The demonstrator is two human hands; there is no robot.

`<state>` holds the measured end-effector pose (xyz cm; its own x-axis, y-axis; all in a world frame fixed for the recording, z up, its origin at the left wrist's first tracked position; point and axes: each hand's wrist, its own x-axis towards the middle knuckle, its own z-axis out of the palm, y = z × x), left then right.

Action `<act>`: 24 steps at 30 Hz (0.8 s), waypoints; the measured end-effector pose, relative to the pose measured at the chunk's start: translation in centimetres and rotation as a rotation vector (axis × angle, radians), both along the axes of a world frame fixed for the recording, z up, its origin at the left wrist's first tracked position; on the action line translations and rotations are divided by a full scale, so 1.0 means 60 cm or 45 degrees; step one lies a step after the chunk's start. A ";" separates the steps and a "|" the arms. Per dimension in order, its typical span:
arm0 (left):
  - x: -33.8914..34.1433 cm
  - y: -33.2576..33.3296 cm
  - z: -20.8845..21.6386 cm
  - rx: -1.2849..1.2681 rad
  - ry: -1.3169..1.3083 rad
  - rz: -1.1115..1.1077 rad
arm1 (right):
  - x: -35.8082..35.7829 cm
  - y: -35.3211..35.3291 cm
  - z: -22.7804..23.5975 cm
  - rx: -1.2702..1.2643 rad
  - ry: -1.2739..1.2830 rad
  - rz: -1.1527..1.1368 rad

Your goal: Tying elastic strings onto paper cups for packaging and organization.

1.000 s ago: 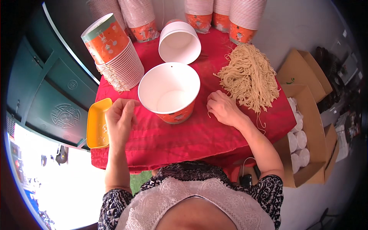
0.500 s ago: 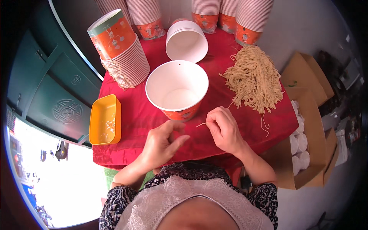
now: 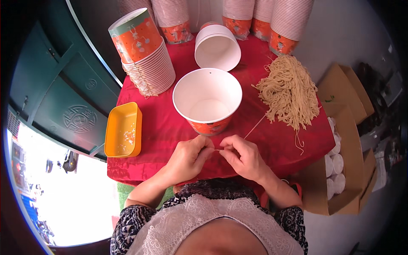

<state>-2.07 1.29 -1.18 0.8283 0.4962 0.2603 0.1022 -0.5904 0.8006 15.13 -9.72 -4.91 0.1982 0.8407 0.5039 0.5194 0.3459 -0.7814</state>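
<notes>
Between my two hands runs a thin beige cord (image 3: 254, 127), with a tail stretching up toward the pile of cords (image 3: 293, 91) on the right of the table. The fingers of my left hand (image 3: 187, 158) pinch one end. My right hand (image 3: 244, 156) is closed on the cord a short way along. Just beyond my hands stands an upright paper bucket (image 3: 207, 95), white inside and orange outside, with a small dark hole near its far rim. Neither hand touches it.
A yellow tray (image 3: 137, 140) with small white bits sits at the left. Behind it leans a bucket stack (image 3: 157, 70) with cords down its side. White buckets (image 3: 219, 51) lie tipped beyond the upright one. Wrapped stacks (image 3: 289, 21) line the back; cardboard boxes (image 3: 350, 123) stand right of the red-covered table (image 3: 157, 123).
My left hand has come over to my right and now pinches the cord's end. My right hand has shifted slightly left and down, and the cord's tail shows longer. The whole view has shifted slightly.
</notes>
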 end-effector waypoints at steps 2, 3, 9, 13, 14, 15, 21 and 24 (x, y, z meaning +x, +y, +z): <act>-0.007 0.001 0.007 -0.042 0.063 -0.016 | -0.003 0.001 0.000 0.033 -0.096 0.029; -0.011 0.004 0.009 -0.049 0.070 -0.026 | -0.006 0.002 0.001 0.035 -0.095 0.027; -0.037 0.052 0.051 0.342 -0.226 0.289 | -0.011 -0.010 0.008 0.174 0.108 -0.103; -0.013 0.068 0.092 0.980 -0.068 0.344 | -0.008 -0.013 -0.002 0.167 0.255 -0.168; -0.012 0.076 0.087 0.922 0.005 0.292 | -0.008 -0.014 0.000 0.183 0.249 -0.192; -0.010 0.083 0.083 0.925 0.007 0.291 | -0.008 -0.014 0.002 0.199 0.243 -0.211; 0.013 0.069 0.084 1.028 0.022 0.057 | -0.012 -0.021 0.003 0.249 0.224 -0.285; 0.028 0.049 0.089 0.998 0.082 0.070 | -0.010 -0.025 0.000 0.274 0.213 -0.311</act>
